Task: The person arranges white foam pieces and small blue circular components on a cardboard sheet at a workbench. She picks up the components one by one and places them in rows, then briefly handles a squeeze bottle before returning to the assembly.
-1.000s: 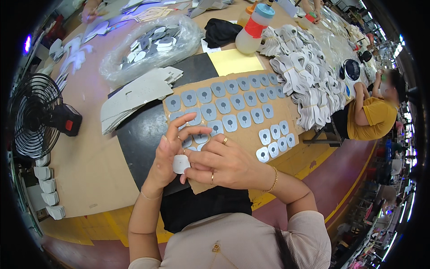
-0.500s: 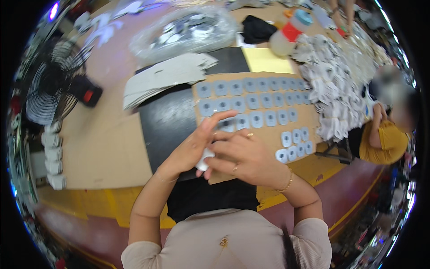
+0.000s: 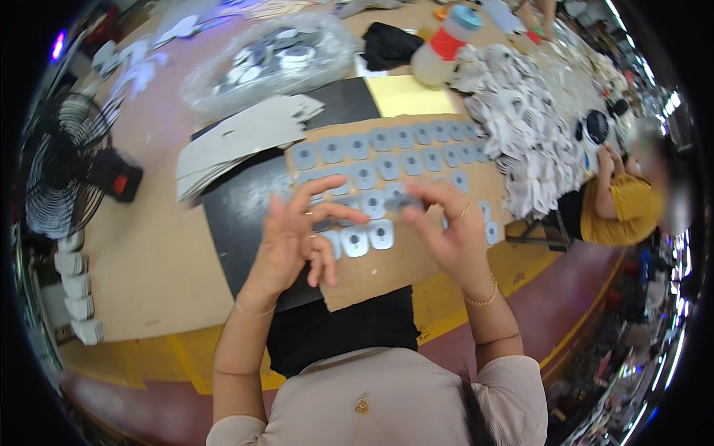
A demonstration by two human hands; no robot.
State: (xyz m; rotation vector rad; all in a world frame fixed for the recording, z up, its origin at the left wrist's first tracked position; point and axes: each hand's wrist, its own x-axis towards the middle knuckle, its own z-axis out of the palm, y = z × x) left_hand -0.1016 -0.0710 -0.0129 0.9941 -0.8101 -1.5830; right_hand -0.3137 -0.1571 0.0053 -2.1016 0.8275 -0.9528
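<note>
A cardboard sheet (image 3: 416,260) carries several rows of small grey-blue rounded patches (image 3: 355,240), each with a dark mark in its middle. Over the left part of these rows hovers my left hand (image 3: 286,241), fingers spread, with nothing visible in it. To its right, my right hand (image 3: 455,234) pinches a small grey patch (image 3: 402,201) between thumb and fingers, slightly blurred by motion. This hand covers part of the patches at the right of the sheet.
A black mat (image 3: 230,223) lies under the cardboard, with flat grey cut pieces (image 3: 238,137) on it. Beyond are a plastic bag of pieces (image 3: 279,63) and a jug (image 3: 439,52). A fan (image 3: 74,156) stands left, white bundles (image 3: 506,111) right, near another person (image 3: 617,208).
My hands were together over the near edge, around a small white object. They have moved apart, and the white object is out of sight. The view has shifted slightly.
</note>
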